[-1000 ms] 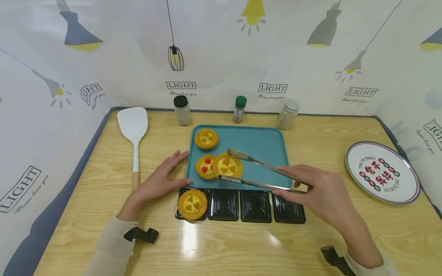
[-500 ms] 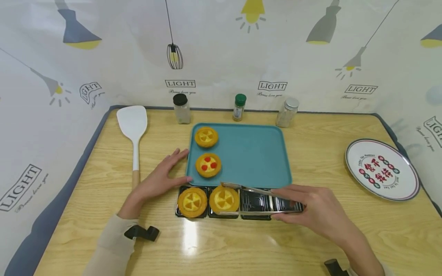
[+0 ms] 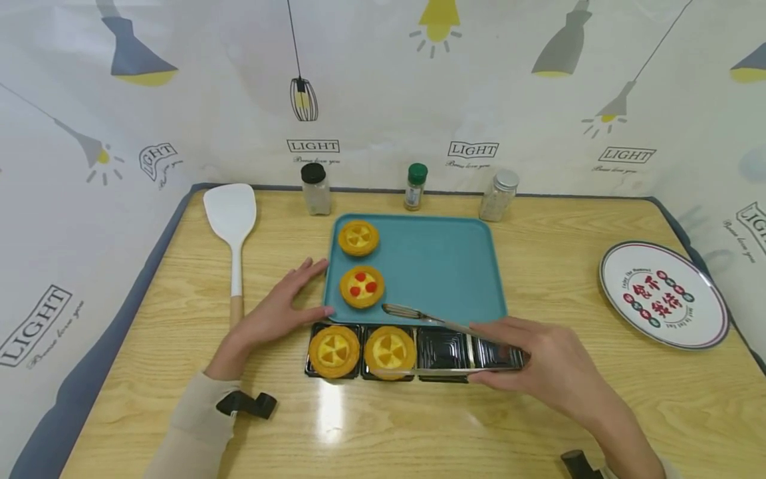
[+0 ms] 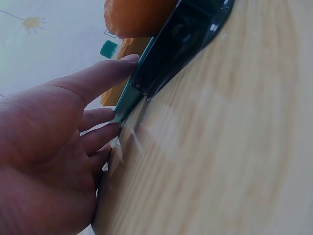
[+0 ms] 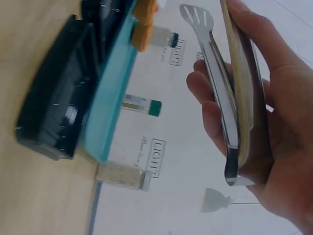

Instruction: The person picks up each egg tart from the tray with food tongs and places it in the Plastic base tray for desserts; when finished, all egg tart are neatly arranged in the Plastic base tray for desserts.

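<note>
My right hand (image 3: pixel 550 359) holds metal tongs (image 3: pixel 445 324), their arms spread apart over the second compartment of a black container (image 3: pixel 441 347). Between the tong arms an egg tart (image 3: pixel 390 347) with orange wedges sits in that compartment. Another wedge-topped egg tart (image 3: pixel 334 352) fills the leftmost one. Behind, on a blue tray (image 3: pixel 443 266), lie a tart with red dots (image 3: pixel 362 287) and, farther back, one more wedge-topped tart (image 3: pixel 358 238). My left hand (image 3: pixel 272 306) rests with extended fingers touching the tray's left edge; the left wrist view shows its thumb (image 4: pixel 110 76) at the rim.
A white spatula (image 3: pixel 230 226) with a wooden handle lies to the left, partly behind my left hand. Along the back wall stand a black-capped jar (image 3: pixel 316 193), a green-capped bottle (image 3: pixel 414 189) and a silver-capped jar (image 3: pixel 498 198). A round printed plate (image 3: pixel 664 296) lies at right.
The tongs have carried a wedge-topped egg tart from above the tray toward me into the second compartment. Since then their arms have spread off it. My left hand has stayed put.
</note>
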A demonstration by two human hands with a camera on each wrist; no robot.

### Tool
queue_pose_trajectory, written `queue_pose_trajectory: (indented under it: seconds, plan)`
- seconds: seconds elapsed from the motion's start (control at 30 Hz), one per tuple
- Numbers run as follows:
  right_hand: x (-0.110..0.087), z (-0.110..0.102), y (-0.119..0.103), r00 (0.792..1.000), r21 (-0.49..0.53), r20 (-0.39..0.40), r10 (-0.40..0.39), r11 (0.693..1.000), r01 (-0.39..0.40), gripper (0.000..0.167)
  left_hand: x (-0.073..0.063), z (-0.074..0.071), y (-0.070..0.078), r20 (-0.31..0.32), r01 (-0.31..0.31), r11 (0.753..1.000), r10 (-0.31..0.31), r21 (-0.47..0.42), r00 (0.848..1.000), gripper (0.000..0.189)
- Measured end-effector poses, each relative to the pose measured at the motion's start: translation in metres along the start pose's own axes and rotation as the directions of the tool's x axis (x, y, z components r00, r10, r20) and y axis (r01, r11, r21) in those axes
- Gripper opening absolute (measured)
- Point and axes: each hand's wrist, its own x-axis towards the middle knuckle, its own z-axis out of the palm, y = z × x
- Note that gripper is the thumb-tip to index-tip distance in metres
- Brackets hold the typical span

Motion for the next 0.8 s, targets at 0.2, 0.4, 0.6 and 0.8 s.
queue_pose_trajectory:
  seconds: [0.2,0.4,0.6,0.8]
  plan:
    - [0.027,-0.006,-0.006,0.995,-0.057,-0.074,0.073,0.995,-0.078,0.063,-0.001,0.0,-0.001,-0.006,-0.004,1.0,0.004,-0.006,1.0,0.086]
    - [0.063,0.008,-0.012,0.984,-0.142,-0.084,0.156,0.976,-0.167,0.066,-0.001,0.0,0.0,-0.002,-0.006,1.0,0.006,-0.011,1.0,0.086]
    - [0.075,0.02,-0.018,0.983,-0.162,-0.047,0.175,0.97,-0.18,0.066,0.0,-0.001,0.001,0.001,-0.004,1.0,0.004,-0.011,1.0,0.086]
    - [0.075,0.027,-0.017,0.988,-0.169,-0.009,0.154,0.974,-0.154,0.063,0.001,0.0,0.001,0.0,0.002,1.0,-0.002,-0.005,1.0,0.085]
